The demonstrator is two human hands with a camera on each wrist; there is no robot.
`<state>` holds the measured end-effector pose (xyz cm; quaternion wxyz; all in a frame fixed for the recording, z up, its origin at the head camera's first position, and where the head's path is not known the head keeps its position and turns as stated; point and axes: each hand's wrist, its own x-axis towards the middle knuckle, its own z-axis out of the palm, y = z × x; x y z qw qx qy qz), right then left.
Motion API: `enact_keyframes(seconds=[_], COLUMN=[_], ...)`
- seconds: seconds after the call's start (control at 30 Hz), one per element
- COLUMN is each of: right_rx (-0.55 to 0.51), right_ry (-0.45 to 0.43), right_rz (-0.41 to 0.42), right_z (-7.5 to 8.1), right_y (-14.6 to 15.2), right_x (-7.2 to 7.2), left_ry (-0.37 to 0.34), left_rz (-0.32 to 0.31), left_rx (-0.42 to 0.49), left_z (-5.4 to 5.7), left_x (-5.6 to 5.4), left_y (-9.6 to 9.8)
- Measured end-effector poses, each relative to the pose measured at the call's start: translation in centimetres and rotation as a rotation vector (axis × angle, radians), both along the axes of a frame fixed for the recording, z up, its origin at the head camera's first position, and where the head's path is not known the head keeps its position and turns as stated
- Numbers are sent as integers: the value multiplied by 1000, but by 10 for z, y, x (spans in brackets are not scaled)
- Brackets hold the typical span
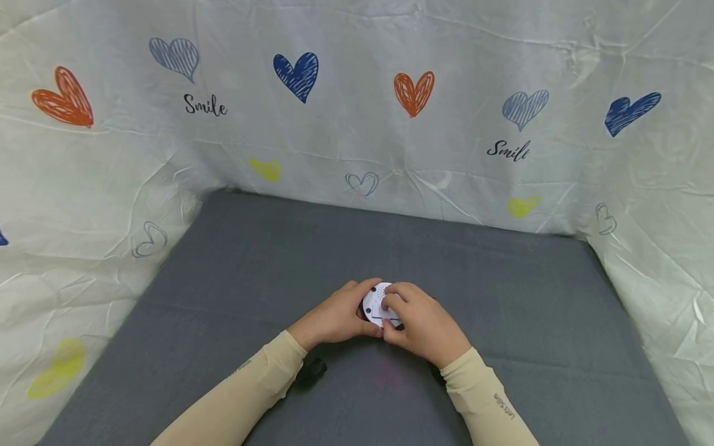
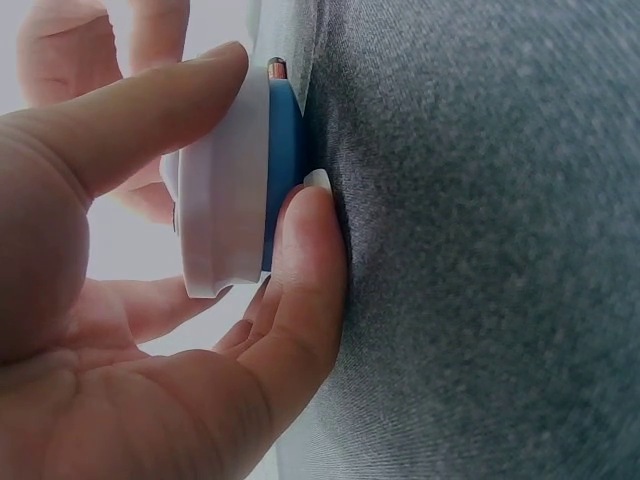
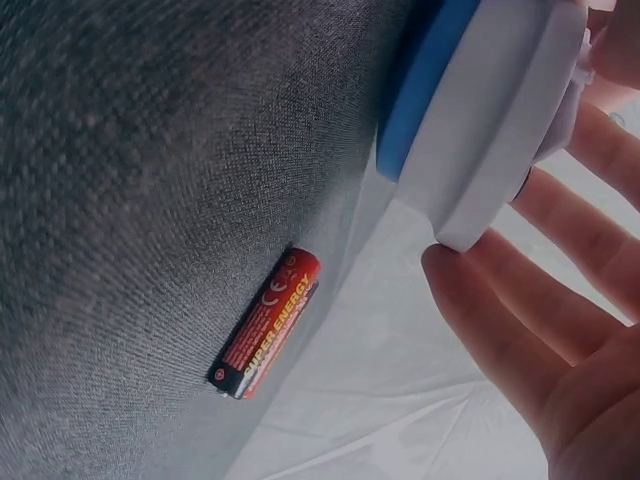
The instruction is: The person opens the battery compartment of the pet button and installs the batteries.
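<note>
A round white device with a blue underside [image 2: 285, 150] stands low over the grey cloth, its white back [image 1: 377, 300] with small holes and black feet facing up. My left hand [image 1: 340, 313] grips its rim, thumb on the white side and a fingertip against the blue part. Over the back, my right hand [image 1: 421, 322] bends its fingers and thumb around the battery cover [image 3: 562, 125], which sticks up at a tilt. The fingers partly hide that cover. Beside the device lies a red and black battery [image 3: 265, 325]; in the left wrist view a battery end [image 2: 277, 68] shows behind it.
Grey cloth [image 1: 334, 248] covers the table. White curtains [image 1: 357, 124] printed with hearts stand behind and at both sides. A small black object [image 1: 313, 370] shows by the left forearm.
</note>
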<state>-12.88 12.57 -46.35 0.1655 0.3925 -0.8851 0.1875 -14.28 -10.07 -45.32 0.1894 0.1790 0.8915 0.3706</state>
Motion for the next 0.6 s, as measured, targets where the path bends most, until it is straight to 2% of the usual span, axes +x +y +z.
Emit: enact_keyframes(seconds=[0.1, 0.23, 0.33, 0.6], right_rx=[-8, -36, -45, -37], right_ry=[-31, -132, -176, -169], right_rz=[-3, -10, -20, -26], right_z=[1, 5, 7, 9], right_y=[1, 3, 4, 4], right_x=[0, 1, 1, 0], left_ry=[3, -4, -16, -14], left_rz=[-1, 8, 18, 19], left_rx=[4, 7, 10, -1], left_z=[0, 0, 0, 0], left_x=[0, -1, -1, 0], left_y=[0, 0, 1, 2])
